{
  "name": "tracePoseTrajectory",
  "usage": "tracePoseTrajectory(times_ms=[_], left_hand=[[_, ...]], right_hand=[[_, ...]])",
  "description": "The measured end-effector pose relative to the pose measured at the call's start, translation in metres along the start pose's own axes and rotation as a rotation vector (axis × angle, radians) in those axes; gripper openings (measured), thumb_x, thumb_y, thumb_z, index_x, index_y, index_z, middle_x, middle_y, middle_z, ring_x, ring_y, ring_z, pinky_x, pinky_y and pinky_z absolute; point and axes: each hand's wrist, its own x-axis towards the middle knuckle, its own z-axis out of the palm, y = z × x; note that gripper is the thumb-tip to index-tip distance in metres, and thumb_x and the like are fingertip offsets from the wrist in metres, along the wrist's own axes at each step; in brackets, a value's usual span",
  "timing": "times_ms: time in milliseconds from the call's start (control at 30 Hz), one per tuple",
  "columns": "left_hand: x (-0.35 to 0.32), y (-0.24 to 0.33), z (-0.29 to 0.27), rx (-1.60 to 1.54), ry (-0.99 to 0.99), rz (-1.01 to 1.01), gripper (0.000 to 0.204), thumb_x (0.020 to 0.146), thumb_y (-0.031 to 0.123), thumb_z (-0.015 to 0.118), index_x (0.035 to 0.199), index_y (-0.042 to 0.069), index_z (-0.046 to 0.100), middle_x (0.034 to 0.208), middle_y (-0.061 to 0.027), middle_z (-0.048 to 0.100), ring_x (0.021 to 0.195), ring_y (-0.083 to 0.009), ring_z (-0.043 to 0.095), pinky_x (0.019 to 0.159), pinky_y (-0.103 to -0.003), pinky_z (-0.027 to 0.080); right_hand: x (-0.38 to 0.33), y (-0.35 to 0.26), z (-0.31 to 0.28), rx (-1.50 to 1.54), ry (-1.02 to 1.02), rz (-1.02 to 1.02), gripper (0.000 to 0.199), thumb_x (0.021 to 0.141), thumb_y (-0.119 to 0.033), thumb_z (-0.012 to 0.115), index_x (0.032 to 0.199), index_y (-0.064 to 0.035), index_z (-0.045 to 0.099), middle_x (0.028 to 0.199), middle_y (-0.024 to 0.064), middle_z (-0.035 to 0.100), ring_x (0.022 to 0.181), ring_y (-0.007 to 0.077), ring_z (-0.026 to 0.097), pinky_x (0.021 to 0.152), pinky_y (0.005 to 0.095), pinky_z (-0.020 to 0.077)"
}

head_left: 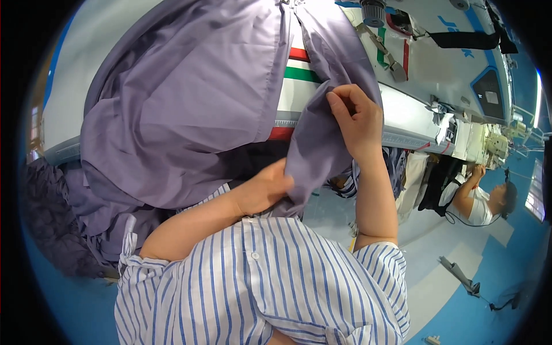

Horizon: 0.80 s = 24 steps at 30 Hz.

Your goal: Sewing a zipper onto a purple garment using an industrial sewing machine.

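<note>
A large piece of mauve-grey fabric (195, 86) lies over the sewing table and drapes off its near edge. Its right part is a narrower hanging panel (313, 138), split from the main spread by a gap. My right hand (361, 121) pinches that panel's upper edge between thumb and fingers. Lower down, my left hand (265, 188) grips the panel's left edge, thumb in front; its other fingers are mostly hidden by cloth. At the top, the fabric's two edges meet near a small metal part of the sewing machine (293, 4).
The white sewing machine body (437, 75) stands at the right. Red and green strips (300, 73) mark the tabletop in the gap. A ruler strip (402, 140) runs along the table edge. More fabric (52, 207) is heaped at the left. Another person (486, 201) sits far right.
</note>
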Motion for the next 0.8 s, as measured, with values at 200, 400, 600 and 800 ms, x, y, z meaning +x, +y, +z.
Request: tracePoseTrajectory(times_ms=[200,400,600,800], left_hand=[[-0.008,0.024,0.011,0.432,-0.161,-0.065,0.050,0.088,0.022,0.069,0.127,-0.001,0.050,0.117,-0.0065,0.062,0.102,-0.0138,0.059,0.093,-0.029,0.046],[-0.017,0.010,0.024,0.445,0.204,0.074,0.031,0.089,0.023,0.067,0.107,-0.002,0.062,0.096,-0.0079,0.067,0.090,-0.0156,0.062,0.084,-0.030,0.048],[-0.004,-0.002,0.016,1.399,-0.028,0.638,0.040,0.092,0.032,0.062,0.071,-0.001,0.061,0.071,-0.0145,0.062,0.071,-0.0308,0.058,0.073,-0.039,0.047],[0.000,-0.015,0.003,1.730,-0.020,0.734,0.039,0.087,0.032,0.066,0.066,0.000,0.060,0.065,-0.0125,0.059,0.064,-0.0277,0.057,0.071,-0.038,0.047]], right_hand=[[-0.002,-0.008,-0.004,-0.022,-0.083,-0.018,0.012,0.088,-0.012,0.069,0.090,-0.0008,0.064,0.068,0.0043,0.060,0.060,0.0085,0.053,0.058,0.0236,0.0436],[-0.013,-0.011,-0.007,-0.008,-0.132,-0.015,0.008,0.088,-0.007,0.067,0.089,0.0008,0.063,0.071,0.0005,0.059,0.065,0.0050,0.051,0.060,0.0215,0.0429],[-0.018,-0.017,-0.002,-0.128,-0.074,-0.178,0.009,0.085,-0.006,0.069,0.087,0.0005,0.064,0.072,0.0073,0.061,0.061,0.0136,0.055,0.058,0.0253,0.0438],[-0.045,-0.030,0.006,-0.294,-0.204,-0.304,0.027,0.083,-0.025,0.071,0.073,-0.0056,0.056,0.065,0.0070,0.055,0.057,0.0276,0.057,0.050,0.0376,0.0436]])
